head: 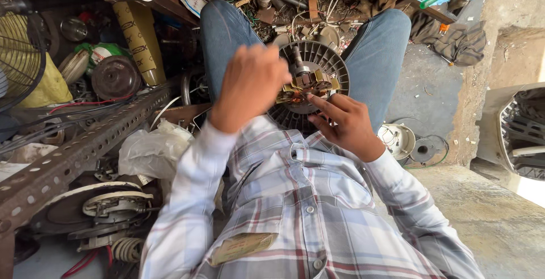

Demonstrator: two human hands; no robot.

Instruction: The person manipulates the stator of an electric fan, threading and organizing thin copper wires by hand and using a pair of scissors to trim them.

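Seated person steadying a fan motor [309,83] in the lap: right hand [346,124] fingers are pinching its windings, left hand [250,86] is blurred, grip unclear.

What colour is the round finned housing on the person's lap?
Grey, with a coppery winding at its centre; the finned housing shows in the head view.

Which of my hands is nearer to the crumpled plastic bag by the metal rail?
Left. Your left hand is raised over the round ribbed motor part, just right of the plastic bag. Your right hand is farther off, on the motor's other side.
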